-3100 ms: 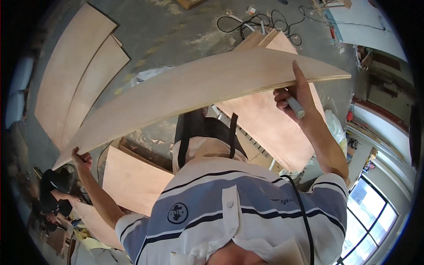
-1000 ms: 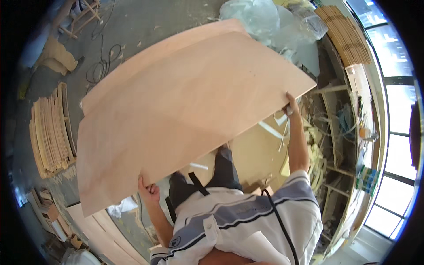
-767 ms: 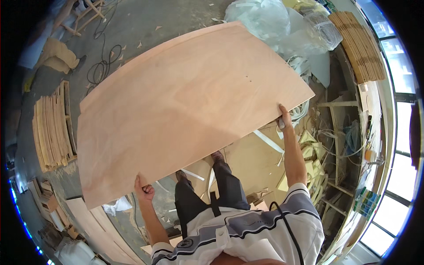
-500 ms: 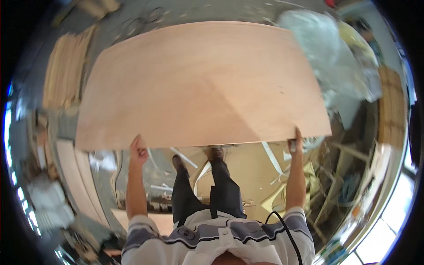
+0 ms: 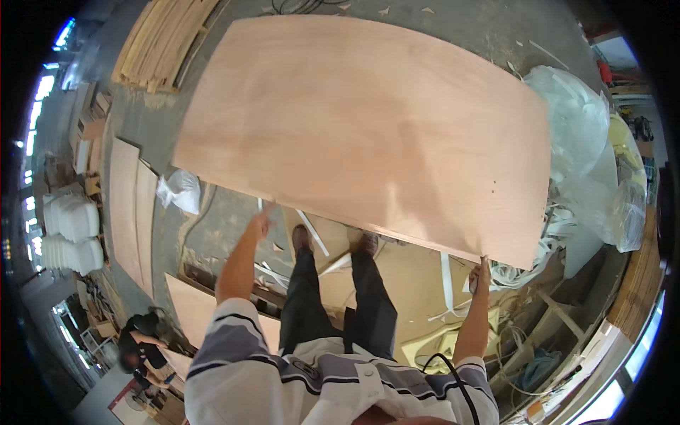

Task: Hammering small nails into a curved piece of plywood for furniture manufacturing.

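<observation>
A large, thin plywood sheet, pale reddish brown, spreads out in front of me, its right side tilted nearer to me. At its near edge, left of the middle, is my left hand, slightly blurred, thumb at the edge and fingers curled. Close to the near right corner, my right hand grips the same edge, thumb on top. Something small and shiny shows against the right palm, too small to name. The sheet's underside is hidden.
Clear plastic wrapping and white strapping lie right of the sheet. Stacked wood strips are far left; long boards and a white bag sit nearer. Cardboard covers floor by my feet. Another person is lower left.
The sheet has turned clockwise and shifted right in view, its near right corner coming lower. Both hands have moved right and the right one lower, still at the edge.
</observation>
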A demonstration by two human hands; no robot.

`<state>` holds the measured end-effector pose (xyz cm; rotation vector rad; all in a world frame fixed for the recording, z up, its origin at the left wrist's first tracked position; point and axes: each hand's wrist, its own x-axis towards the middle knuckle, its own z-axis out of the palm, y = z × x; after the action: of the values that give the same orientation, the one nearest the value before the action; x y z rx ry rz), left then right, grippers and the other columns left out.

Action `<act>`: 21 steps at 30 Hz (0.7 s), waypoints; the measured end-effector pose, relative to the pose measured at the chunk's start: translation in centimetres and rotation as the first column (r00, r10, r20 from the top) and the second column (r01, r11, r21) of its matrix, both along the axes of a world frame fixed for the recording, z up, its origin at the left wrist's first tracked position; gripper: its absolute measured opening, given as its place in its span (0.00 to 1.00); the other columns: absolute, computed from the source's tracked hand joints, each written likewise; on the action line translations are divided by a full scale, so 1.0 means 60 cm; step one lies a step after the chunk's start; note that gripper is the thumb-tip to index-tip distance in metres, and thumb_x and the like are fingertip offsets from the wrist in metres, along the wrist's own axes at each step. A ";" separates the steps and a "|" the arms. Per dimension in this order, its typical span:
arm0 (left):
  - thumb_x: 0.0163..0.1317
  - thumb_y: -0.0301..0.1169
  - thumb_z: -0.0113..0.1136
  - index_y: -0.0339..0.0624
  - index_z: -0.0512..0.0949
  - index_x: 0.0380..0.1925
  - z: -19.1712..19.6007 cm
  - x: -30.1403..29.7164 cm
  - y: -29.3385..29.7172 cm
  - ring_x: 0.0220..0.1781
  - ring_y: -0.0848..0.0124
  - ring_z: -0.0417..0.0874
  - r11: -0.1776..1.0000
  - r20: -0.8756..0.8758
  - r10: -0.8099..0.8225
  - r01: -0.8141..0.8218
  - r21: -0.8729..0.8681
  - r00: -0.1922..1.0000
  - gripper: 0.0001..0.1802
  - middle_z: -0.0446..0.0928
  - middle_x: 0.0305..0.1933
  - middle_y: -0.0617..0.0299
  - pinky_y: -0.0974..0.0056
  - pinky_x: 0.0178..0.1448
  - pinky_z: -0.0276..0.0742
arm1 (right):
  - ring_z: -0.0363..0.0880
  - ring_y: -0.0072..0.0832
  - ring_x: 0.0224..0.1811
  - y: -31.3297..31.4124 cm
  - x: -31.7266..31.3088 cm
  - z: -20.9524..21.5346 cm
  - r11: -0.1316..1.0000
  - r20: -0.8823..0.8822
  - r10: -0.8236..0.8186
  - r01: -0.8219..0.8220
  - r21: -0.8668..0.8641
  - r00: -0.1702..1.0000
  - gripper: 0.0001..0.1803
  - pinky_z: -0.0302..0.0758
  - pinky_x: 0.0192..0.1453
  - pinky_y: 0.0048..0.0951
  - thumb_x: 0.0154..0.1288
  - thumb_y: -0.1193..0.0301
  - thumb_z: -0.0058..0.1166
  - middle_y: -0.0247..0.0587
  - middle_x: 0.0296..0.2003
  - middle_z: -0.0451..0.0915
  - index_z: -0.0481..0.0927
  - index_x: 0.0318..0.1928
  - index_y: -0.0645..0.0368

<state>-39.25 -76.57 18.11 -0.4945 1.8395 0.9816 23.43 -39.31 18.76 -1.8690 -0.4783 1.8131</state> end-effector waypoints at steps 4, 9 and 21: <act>0.55 0.53 0.58 0.43 0.78 0.38 0.049 0.102 -0.148 0.08 0.77 0.50 0.883 0.205 -0.038 0.129 -0.451 0.978 0.24 0.70 0.18 0.63 0.69 0.12 0.46 | 0.53 0.12 0.11 -0.093 0.087 -0.004 0.924 0.034 -0.320 0.319 -0.209 0.947 0.11 0.54 0.11 0.13 0.63 0.58 0.56 0.20 0.13 0.54 0.72 0.43 0.43; 0.58 0.48 0.52 0.47 0.76 0.36 0.163 0.203 -0.381 0.09 0.77 0.53 0.846 0.158 -0.040 0.118 -0.520 0.987 0.17 0.74 0.19 0.62 0.71 0.13 0.52 | 0.63 0.22 0.16 -0.250 0.106 -0.007 0.906 0.097 -0.301 0.316 -0.282 0.949 0.07 0.64 0.16 0.25 0.63 0.65 0.53 0.31 0.19 0.66 0.70 0.32 0.50; 0.53 0.24 0.45 0.42 0.66 0.16 0.061 0.118 -0.013 0.17 0.73 0.66 0.927 0.161 -0.373 0.360 0.105 0.914 0.08 0.62 0.15 0.62 0.72 0.19 0.65 | 0.61 0.16 0.14 -0.423 0.100 0.266 0.846 0.089 -0.525 0.531 -0.059 0.846 0.09 0.61 0.14 0.21 0.67 0.70 0.47 0.29 0.17 0.63 0.65 0.30 0.56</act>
<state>-32.18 -77.36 21.80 -0.1731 1.6496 0.7201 29.45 -64.72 34.75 -1.8824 0.0981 1.4112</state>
